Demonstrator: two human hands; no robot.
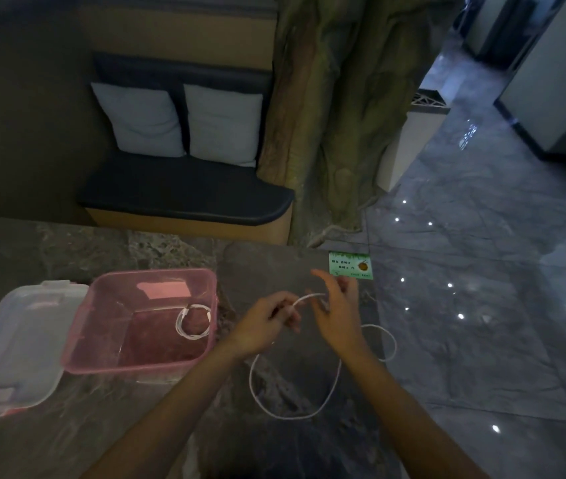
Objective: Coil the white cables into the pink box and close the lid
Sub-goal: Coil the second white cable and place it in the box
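The pink box (108,361) stands open on the dark marble table, with one coiled white cable (193,321) lying in its right side. A clear lid (15,347) rests on the table to the box's left. A second white cable (309,414) hangs in a big loose loop over the table right of the box. My left hand (264,323) pinches one end of this cable. My right hand (338,312) is just beside it, fingers partly spread, with the cable passing across them in a short arc between the two hands.
A green card (351,266) lies at the table's far right corner. The table edge runs close to my right hand, with glossy floor (481,271) beyond. A cushioned bench (184,198) and a tree-like pillar (329,115) stand behind the table.
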